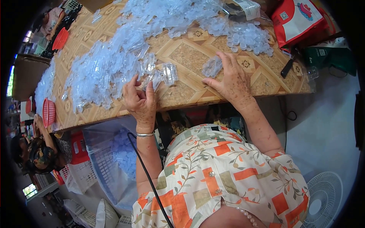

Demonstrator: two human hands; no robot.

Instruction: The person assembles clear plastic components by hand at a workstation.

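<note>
My left hand [140, 99] rests at the near edge of a large heap of clear plastic pieces [102, 70]. Its thumb and forefinger are apart, the other fingers partly curled, beside a few clear rectangular pieces [169, 73]. Whether its fingertips touch any of them is hard to make out. To the right, my right hand [235, 80] is open, thumb and forefinger spread around a small cluster of clear pieces [212, 67] on the patterned tabletop [190, 51]. Farther back lies a pile of small round translucent caps [249, 38].
A black-handled tool [289, 65] and a red-and-white bag [298, 21] lie at the table's right. Red baskets [49, 112] stand at the left edge, where other people [42, 152] sit. Below is a lined crate [100, 152] of plastic pieces; a fan [323, 201] stands lower right.
</note>
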